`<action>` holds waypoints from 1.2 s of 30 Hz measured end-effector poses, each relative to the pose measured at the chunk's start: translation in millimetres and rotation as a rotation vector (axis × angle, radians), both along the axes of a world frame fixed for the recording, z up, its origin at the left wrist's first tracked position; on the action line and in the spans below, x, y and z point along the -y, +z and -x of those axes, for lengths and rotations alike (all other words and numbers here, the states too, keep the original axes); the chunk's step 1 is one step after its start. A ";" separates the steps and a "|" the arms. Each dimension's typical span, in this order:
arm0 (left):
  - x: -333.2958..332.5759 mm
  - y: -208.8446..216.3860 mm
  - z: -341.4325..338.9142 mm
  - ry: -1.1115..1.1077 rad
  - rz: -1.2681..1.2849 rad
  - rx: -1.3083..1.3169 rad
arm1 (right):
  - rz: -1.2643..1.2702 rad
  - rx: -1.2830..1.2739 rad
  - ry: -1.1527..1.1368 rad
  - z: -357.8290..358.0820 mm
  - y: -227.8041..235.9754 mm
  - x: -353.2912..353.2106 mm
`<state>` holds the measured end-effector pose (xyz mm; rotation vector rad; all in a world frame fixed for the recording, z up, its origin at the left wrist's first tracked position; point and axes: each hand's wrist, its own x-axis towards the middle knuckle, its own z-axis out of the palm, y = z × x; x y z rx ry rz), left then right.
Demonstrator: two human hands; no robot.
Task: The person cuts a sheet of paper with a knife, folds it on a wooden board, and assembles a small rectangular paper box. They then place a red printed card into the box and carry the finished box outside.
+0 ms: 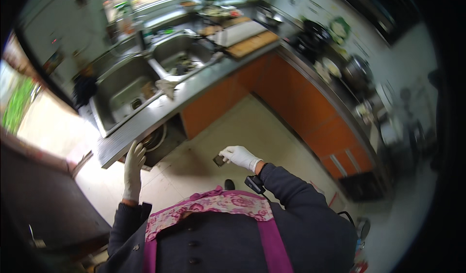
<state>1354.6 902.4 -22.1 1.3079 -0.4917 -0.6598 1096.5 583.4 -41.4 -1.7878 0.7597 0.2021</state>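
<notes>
My right hand [240, 156], in a white glove, is closed on a small dark, flat, square piece [218, 160] whose kind I cannot make out. It hangs over the floor, apart from the counter. On the left, my left hand [132, 172], gloved in white too, is raised with its fingers stretched out and nothing visible in it. Its fingertips are close to the front edge of the steel counter [116, 149]; whether they touch it I cannot tell. Above lies the double sink, with a left basin [114, 91] and a right basin [167, 54] containing dark scraps.
A greyish cloth [167, 87] lies on the sink's front edge. Farther right are a wooden cutting board [255, 44], a black stove [308, 42] and a pot [358, 70]. Orange cabinets [306, 108] bound the floor. A dark tabletop [43, 195] stands at the left.
</notes>
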 end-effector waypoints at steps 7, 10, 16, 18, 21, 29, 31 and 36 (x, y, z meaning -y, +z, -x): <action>46.8 -23.1 84.9 -0.118 -0.222 -0.177 | -0.077 -0.425 -0.272 242.0 -138.4 30.6; 113.9 -12.3 128.3 -0.254 -0.257 -0.176 | -0.220 -0.578 -0.329 354.6 -169.7 35.2; 270.6 19.8 225.1 -0.631 -0.232 -0.127 | -0.393 -0.609 -0.708 515.3 -212.5 54.3; 310.5 26.4 256.1 -0.721 -0.231 -0.144 | -0.356 -0.657 -0.792 541.4 -221.6 63.0; 356.9 29.5 292.1 -0.859 -0.264 -0.121 | -0.110 -0.559 -0.796 562.5 -218.2 64.6; 467.2 19.2 345.6 -1.115 -0.465 0.006 | -0.414 -0.288 -1.159 560.3 -177.1 35.0; 504.4 13.6 357.9 -1.173 -0.483 0.039 | -0.498 -0.336 -1.219 567.9 -172.7 24.1; 597.3 -10.6 407.9 -1.355 -0.443 0.132 | -0.521 -0.326 -1.516 597.8 -157.8 0.6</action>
